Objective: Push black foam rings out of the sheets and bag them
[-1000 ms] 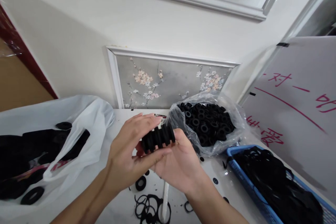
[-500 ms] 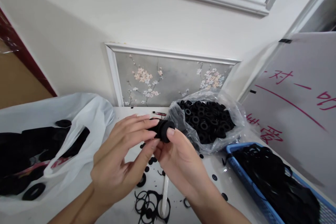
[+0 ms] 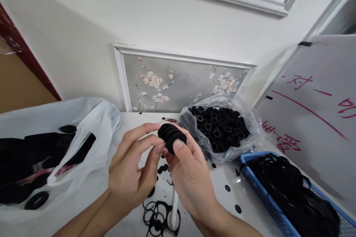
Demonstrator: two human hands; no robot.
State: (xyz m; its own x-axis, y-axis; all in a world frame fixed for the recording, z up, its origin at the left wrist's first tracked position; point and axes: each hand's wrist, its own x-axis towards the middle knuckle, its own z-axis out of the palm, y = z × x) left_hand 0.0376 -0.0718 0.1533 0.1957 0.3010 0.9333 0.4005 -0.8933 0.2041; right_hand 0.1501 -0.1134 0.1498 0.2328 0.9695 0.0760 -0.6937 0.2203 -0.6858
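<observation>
A short stack of black ridged rubber rings (image 3: 171, 136) is held up over the white table, in the middle of the view. My right hand (image 3: 191, 170) is wrapped round it, the thumb pressed on its near end face. From the left, my left hand (image 3: 133, 166) touches the stack with its fingertips, thumb and finger closed together at its left side. Below the hands lie thin black ring scraps (image 3: 157, 216) and a white pen-like tool (image 3: 174, 209).
A clear plastic bag (image 3: 191, 127) full of small black rings stands behind to the right. Near it is a blue basket (image 3: 258, 185) of black strips. A white bag (image 3: 102, 118) with black pieces lies at left. Small black discs (image 3: 238, 208) dot the table.
My left hand's fingers have drawn back and bent, uncovering more of the stack. The stack has tilted a little in my right hand, and its ridged side now shows.
</observation>
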